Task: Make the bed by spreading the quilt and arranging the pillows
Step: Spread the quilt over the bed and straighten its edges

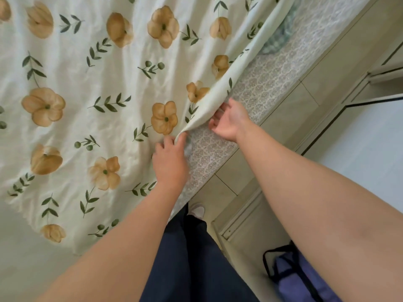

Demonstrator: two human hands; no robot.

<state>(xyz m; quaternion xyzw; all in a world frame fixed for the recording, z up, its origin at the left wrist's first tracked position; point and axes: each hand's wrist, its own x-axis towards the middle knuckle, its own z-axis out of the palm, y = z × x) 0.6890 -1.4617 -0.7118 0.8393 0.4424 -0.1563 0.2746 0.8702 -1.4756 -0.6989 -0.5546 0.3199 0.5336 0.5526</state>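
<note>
A cream quilt (pixel 91 88) printed with tan flowers and green leaves lies spread over the bed, filling the left and middle of the view. Its right edge is folded back along the bedside, baring the patterned mattress side (pixel 270 79). My left hand (pixel 171 159) pinches that folded edge at its near end. My right hand (pixel 230 120) is just to the right, palm turned toward the fold, fingers loosely curled under the lifted fabric, touching it. No pillow is in view.
A narrow strip of beige tiled floor (pixel 290 118) runs between the bed and pale cabinets (pixel 359 68) on the right. A purple bag with black straps (pixel 292 275) sits on the floor at lower right. My dark trousers and a white shoe (pixel 197 211) stand by the bed.
</note>
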